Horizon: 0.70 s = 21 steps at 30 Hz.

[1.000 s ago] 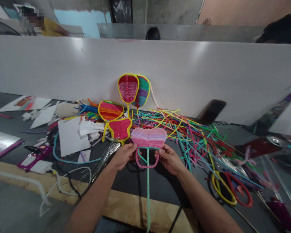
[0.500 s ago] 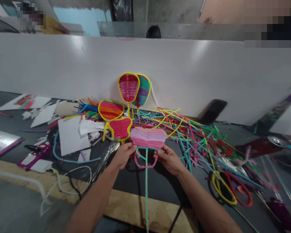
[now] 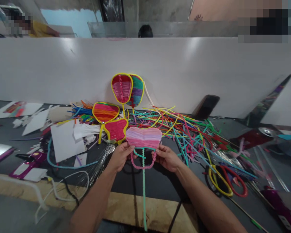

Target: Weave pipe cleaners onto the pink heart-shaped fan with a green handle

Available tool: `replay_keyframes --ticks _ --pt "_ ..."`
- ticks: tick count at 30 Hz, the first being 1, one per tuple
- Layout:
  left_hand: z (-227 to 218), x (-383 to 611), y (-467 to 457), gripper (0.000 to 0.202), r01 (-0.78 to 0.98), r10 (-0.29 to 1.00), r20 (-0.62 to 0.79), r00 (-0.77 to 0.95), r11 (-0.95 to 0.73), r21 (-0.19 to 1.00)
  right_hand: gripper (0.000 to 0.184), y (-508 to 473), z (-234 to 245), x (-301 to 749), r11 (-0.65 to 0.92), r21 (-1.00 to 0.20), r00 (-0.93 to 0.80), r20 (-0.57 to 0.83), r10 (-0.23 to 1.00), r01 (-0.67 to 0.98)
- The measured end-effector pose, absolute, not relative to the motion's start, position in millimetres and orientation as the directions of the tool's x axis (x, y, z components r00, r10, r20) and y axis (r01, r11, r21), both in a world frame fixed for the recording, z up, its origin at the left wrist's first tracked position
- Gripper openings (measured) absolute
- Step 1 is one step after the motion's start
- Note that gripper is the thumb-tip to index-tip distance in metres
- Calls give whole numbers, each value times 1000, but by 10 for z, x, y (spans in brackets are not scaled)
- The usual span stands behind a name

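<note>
A pink and lilac pipe-cleaner fan (image 3: 144, 137) is held upright between my two hands, above the dark tabletop. My left hand (image 3: 122, 154) pinches its lower left corner with thumb and fingers. At the lower right corner, my right hand (image 3: 167, 157) grips it the same way. From the fan's bottom edge hangs a long mint-green stem (image 3: 144, 191), reaching down past the table's front. A twisted pink loop (image 3: 143, 167) curves below the fan between the hands. Just behind my left hand lies a yellow-edged pink fan (image 3: 116, 130).
Two yellow-rimmed fans (image 3: 122, 88) lean on the white partition (image 3: 87, 64). Loose pipe cleaners (image 3: 177, 126) heap at the right, near scissors (image 3: 219, 181), a phone (image 3: 207, 106) and a drink can (image 3: 254, 137). White card (image 3: 66, 140) and a purple glue gun (image 3: 29, 165) lie left.
The view has shifted slightly, so most things now appear a little further left. Both hands keep their hold on the pink fan, which has barely moved relative to them.
</note>
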<state>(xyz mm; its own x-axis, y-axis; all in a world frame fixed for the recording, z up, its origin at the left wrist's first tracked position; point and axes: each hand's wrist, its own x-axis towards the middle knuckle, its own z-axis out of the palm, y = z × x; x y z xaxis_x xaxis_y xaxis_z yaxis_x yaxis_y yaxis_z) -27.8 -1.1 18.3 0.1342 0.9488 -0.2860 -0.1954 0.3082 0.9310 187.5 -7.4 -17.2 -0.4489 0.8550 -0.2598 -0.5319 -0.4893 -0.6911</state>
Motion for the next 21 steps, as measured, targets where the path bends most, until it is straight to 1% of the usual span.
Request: replay_keyframes --ticks 6,8,12,14,18,21 --pt "211 -292 -4 31 -188 954 -273 126 293 937 20 -79 -197 1850 -414 -754 -417 -204 886 -510" --pt "201 -294 -2 31 -183 951 -280 129 300 936 20 -81 -176 1849 -408 -752 -408 -203 890 -517" --pt "170 -306 4 30 -168 946 -286 155 310 936 23 -72 -131 1867 -469 -707 -453 -231 861 -529" --pt "166 -312 4 30 -158 945 -286 158 310 937 24 -62 -127 1875 -473 -693 -448 -236 862 -545" --pt "173 -317 -1 31 -118 944 -292 154 311 943 21 -54 -154 1858 -436 -697 -391 -237 889 -569" --pt "164 -321 -3 31 -87 949 -279 148 294 952 22 -57 -159 1827 -387 -733 -349 -215 912 -560"
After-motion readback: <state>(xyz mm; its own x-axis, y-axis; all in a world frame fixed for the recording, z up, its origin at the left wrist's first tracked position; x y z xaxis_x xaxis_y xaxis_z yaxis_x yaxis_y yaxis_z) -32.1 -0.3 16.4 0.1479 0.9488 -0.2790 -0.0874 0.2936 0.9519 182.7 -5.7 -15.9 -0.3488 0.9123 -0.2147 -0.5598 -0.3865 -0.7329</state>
